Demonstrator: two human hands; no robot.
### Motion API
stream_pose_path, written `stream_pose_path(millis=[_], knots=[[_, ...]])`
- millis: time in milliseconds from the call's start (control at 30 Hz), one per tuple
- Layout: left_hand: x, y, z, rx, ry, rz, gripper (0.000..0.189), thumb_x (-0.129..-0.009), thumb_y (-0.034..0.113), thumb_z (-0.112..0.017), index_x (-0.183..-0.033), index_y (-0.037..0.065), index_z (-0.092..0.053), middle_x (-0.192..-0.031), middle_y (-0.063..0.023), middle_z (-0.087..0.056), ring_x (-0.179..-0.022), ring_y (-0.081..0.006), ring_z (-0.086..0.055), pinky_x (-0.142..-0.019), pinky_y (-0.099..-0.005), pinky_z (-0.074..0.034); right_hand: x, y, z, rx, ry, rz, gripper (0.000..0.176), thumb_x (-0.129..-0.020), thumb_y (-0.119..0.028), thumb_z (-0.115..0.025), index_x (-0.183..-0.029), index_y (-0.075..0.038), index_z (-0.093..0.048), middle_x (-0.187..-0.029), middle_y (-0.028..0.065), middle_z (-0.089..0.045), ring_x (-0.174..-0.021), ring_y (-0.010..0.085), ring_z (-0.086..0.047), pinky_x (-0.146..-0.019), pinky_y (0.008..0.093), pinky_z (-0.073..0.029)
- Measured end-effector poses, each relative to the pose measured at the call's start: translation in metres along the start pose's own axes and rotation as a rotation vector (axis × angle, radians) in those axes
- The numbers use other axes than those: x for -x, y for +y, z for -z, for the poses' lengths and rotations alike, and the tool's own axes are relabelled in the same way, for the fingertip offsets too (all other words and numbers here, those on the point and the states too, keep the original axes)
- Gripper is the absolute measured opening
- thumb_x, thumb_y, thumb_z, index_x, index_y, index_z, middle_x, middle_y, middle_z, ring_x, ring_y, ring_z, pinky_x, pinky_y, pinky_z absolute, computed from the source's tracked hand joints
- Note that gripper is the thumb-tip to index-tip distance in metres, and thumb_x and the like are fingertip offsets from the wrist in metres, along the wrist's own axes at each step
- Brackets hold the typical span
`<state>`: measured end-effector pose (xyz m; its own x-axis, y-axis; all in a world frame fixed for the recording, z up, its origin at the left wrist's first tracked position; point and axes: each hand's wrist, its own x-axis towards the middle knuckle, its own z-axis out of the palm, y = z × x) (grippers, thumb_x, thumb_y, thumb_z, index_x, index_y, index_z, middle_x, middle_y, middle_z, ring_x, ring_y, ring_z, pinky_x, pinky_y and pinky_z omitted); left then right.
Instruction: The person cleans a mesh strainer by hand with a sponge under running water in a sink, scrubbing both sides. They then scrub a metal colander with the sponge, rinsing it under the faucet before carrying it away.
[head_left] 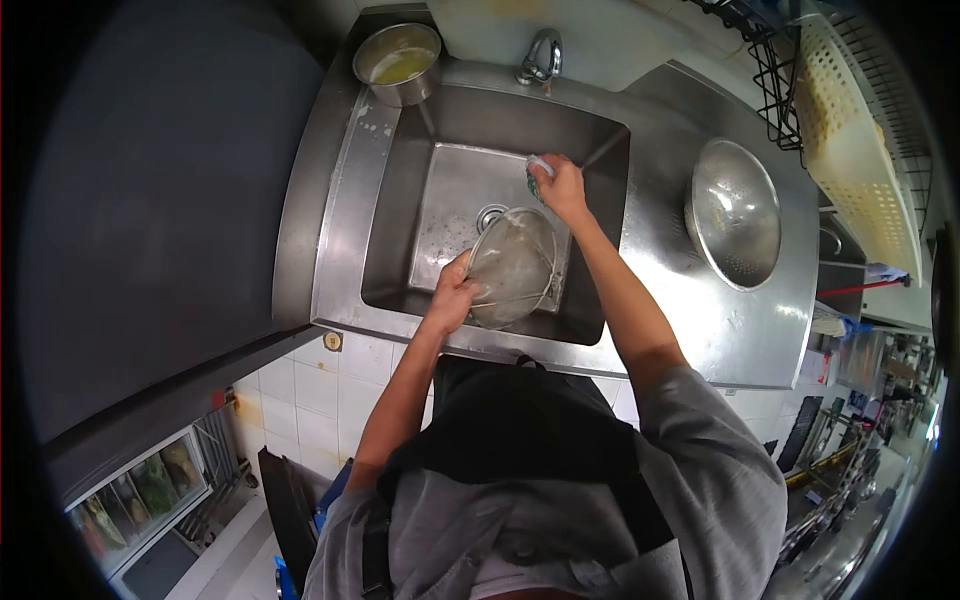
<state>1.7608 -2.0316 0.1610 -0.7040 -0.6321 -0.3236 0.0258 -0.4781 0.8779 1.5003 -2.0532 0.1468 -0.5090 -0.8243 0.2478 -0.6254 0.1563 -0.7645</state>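
Note:
Over the sink (400, 200), my left hand (457, 295) grips the rim of a round mesh strainer (515, 262), thumb on the near side. The strainer is tilted, its bowl partly covering the area beside the drain (490, 218). Farther back and to the right, my right hand (563, 188) is closed around a small green-and-white scrubber (535, 183), held apart from the strainer above the right part of the basin. My fingers hide much of the scrubber.
A metal pot (405, 85) with yellowish liquid stands at the back left corner, beside the faucet (541, 58). On the right counter rests a perforated steel colander (735, 215). A cream plastic basket (860, 140) and wire racks (775, 90) are at the far right.

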Motion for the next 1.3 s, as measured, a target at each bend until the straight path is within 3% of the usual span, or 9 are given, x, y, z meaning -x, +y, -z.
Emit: stream_pose_path(millis=[167, 367, 567, 700, 800, 900, 1100, 1233, 1300], knots=[[-0.005, -0.024, 0.017, -0.107, -0.024, 0.064, 0.051, -0.076, -0.011, -0.040, -0.121, 0.000, -0.061, -0.109, -0.0037, -0.066, -0.095, -0.0121, -0.062, -0.089, -0.0283, -0.050, 0.075, -0.032, -0.014, 0.003, 0.146, 0.230, 0.021, -0.084, -0.013, -0.067, -0.101, 0.001, -0.065, -0.089, 0.0224, -0.063, -0.085, 0.0419, -0.060, -0.078, 0.0470, -0.048], [-0.012, -0.021, 0.044, 0.251, 0.100, 0.206, 0.047, -0.078, -0.003, -0.048, -0.124, 0.001, -0.057, -0.111, -0.0104, -0.064, -0.099, -0.0219, -0.064, -0.086, -0.0384, -0.056, 0.186, 0.140, -0.037, 0.201, -0.229, -0.347, 0.027, -0.087, -0.019, -0.066, -0.103, 0.002, -0.064, -0.094, 0.0264, -0.064, -0.089, 0.0471, -0.061, -0.079, 0.0482, -0.050], [-0.001, -0.029, 0.019, 0.341, 0.188, 0.190, 0.027, -0.100, 0.019, -0.053, -0.126, 0.010, -0.057, -0.110, -0.0053, -0.065, -0.100, -0.0208, -0.065, -0.087, -0.0404, -0.057, 0.095, 0.027, -0.026, 0.067, 0.188, -0.258, 0.031, -0.087, -0.024, -0.065, -0.105, 0.000, -0.065, -0.098, 0.0245, -0.064, -0.093, 0.0434, -0.061, -0.083, 0.0490, -0.049], [-0.014, -0.026, 0.009, 0.532, 0.238, 0.205, 0.026, -0.102, 0.025, -0.053, -0.124, 0.011, -0.057, -0.115, -0.0044, -0.064, -0.101, -0.0189, -0.064, -0.088, -0.0384, -0.056, 0.098, -0.085, -0.040, -0.057, -0.037, 0.154, 0.023, -0.084, -0.013, -0.066, -0.104, -0.002, -0.068, -0.094, 0.0207, -0.065, -0.089, 0.0410, -0.062, -0.084, 0.0466, -0.049], [-0.006, -0.018, 0.010, 0.514, 0.293, 0.196, 0.027, -0.104, 0.026, -0.048, -0.123, 0.009, -0.055, -0.113, -0.0064, -0.064, -0.100, -0.0191, -0.064, -0.087, -0.0384, -0.056, 0.113, -0.045, -0.042, -0.020, -0.071, 0.058, 0.021, -0.083, -0.011, -0.065, -0.102, -0.003, -0.069, -0.096, 0.0194, -0.065, -0.093, 0.0404, -0.061, -0.085, 0.0454, -0.050], [-0.002, -0.028, 0.012, 0.513, 0.380, 0.199, 0.029, -0.103, 0.027, -0.049, -0.122, 0.006, -0.055, -0.112, -0.0076, -0.063, -0.102, -0.0201, -0.064, -0.088, -0.0397, -0.055, 0.106, -0.010, -0.055, 0.001, -0.121, -0.296, 0.021, -0.083, -0.011, -0.064, -0.102, -0.004, -0.070, -0.101, 0.0182, -0.064, -0.097, 0.0393, -0.060, -0.086, 0.0430, -0.050], [-0.026, -0.035, 0.039, 0.435, 0.545, 0.138, 0.035, -0.103, 0.029, -0.050, -0.125, 0.003, -0.052, -0.121, -0.0129, -0.060, -0.110, -0.0270, -0.061, -0.092, -0.0435, -0.054, 0.152, -0.073, -0.054, -0.103, -0.207, 0.305, 0.014, -0.087, -0.013, -0.063, -0.095, -0.002, -0.067, -0.089, 0.0197, -0.062, -0.087, 0.0391, -0.061, -0.079, 0.0455, -0.051], [-0.017, -0.025, 0.024, 0.599, 0.558, 0.170, 0.036, -0.103, 0.029, -0.049, -0.127, 0.002, -0.050, -0.123, -0.0141, -0.060, -0.109, -0.0280, -0.061, -0.091, -0.0442, -0.054, 0.160, 0.032, -0.042, 0.042, -0.261, -0.039, 0.011, -0.084, -0.009, -0.065, -0.092, -0.001, -0.063, -0.094, 0.0187, -0.059, -0.089, 0.0389, -0.058, -0.079, 0.0457, -0.049], [-0.021, -0.019, 0.022, 0.545, 0.567, 0.180, 0.037, -0.103, 0.029, -0.048, -0.129, 0.002, -0.048, -0.124, -0.0145, -0.059, -0.111, -0.0289, -0.061, -0.093, -0.0464, -0.054, 0.165, -0.005, -0.045, -0.042, -0.201, 0.062, 0.011, -0.084, -0.008, -0.065, -0.092, 0.000, -0.063, -0.094, 0.0190, -0.059, -0.089, 0.0393, -0.058, -0.079, 0.0461, -0.048]])
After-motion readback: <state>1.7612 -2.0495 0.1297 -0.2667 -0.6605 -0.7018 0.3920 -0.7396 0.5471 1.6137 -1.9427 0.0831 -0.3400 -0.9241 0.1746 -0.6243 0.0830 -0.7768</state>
